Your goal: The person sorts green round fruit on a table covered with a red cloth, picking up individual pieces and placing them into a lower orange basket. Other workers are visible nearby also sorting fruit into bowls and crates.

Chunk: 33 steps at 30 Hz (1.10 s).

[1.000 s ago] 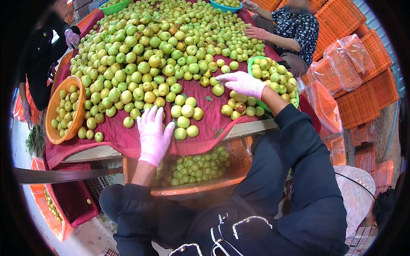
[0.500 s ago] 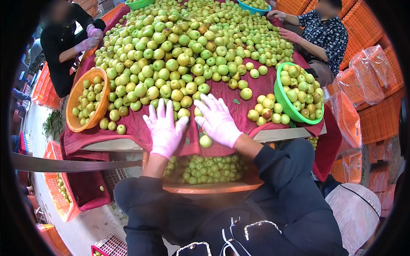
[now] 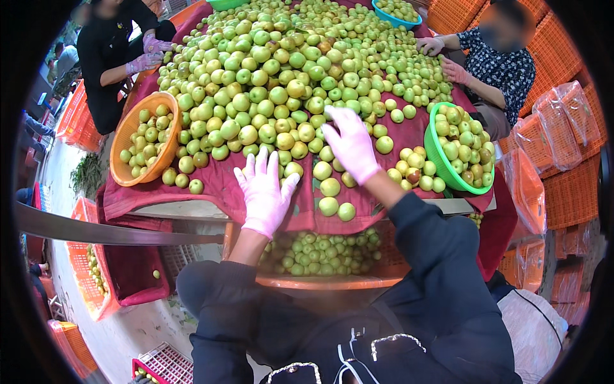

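A big heap of small green fruits [image 3: 281, 70] covers a table draped in dark red cloth [image 3: 217, 185]. My left hand [image 3: 263, 192], in a pink glove, lies flat and spread on the cloth near the table's front edge, holding nothing. My right hand [image 3: 350, 144], also gloved, reaches forward over the fruits at the heap's near side, fingers apart. A few loose fruits [image 3: 332, 198] lie between my hands. Below the table edge an orange basin [image 3: 320, 272] holds several green fruits.
An orange basket [image 3: 167, 115] of fruits sits at the table's left, a green basket [image 3: 436, 150] at its right, a blue bowl [image 3: 384, 14] far back. A person in black stands at far left, another in a patterned shirt at far right. Orange crates [image 3: 563, 192] stack on the right.
My right hand has left the front edge and reached forward into the heap. My left hand has stayed on the cloth, now spread flat. The view has tilted a little.
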{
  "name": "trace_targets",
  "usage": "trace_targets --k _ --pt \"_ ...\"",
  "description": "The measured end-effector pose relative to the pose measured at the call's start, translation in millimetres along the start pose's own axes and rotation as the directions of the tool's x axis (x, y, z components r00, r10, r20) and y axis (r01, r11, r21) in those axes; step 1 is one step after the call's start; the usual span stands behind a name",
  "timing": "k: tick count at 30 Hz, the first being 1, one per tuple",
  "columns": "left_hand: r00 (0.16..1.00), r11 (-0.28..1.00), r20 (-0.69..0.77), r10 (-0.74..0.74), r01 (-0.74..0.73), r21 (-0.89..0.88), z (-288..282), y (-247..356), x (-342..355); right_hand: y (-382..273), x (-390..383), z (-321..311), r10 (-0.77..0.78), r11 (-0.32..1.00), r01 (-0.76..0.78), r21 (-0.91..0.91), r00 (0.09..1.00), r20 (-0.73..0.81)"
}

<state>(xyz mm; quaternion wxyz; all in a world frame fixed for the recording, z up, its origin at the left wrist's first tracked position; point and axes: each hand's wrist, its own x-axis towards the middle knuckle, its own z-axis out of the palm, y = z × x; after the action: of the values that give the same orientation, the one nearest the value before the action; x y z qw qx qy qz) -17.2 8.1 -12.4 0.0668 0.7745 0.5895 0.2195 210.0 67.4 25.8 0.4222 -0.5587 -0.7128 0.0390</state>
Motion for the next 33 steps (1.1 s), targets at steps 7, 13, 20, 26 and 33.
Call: trace_targets --k 7,13,20,26,33 --pt "1.0 0.997 0.02 -0.005 0.004 0.082 -4 5 2 26 63 47 0.155 0.966 -0.09 -0.242 0.952 0.265" --pt "1.0 0.998 0.011 -0.013 0.012 0.069 -6 8 4 22 31 18 0.19 0.305 -0.511 0.804 0.859 0.475" --pt "1.0 0.998 0.006 -0.013 0.013 0.067 -7 4 3 -24 5 -11 0.117 -0.001 -0.572 0.821 0.815 0.568" --pt "1.0 0.997 0.006 0.001 -0.002 0.076 -6 6 3 -42 -15 -13 0.142 -0.027 -0.574 0.818 0.808 0.572" --pt "0.979 0.993 -0.198 0.04 -0.061 -0.102 -18 6 6 -65 -30 -13 0.127 0.368 -0.487 0.793 0.871 0.475"
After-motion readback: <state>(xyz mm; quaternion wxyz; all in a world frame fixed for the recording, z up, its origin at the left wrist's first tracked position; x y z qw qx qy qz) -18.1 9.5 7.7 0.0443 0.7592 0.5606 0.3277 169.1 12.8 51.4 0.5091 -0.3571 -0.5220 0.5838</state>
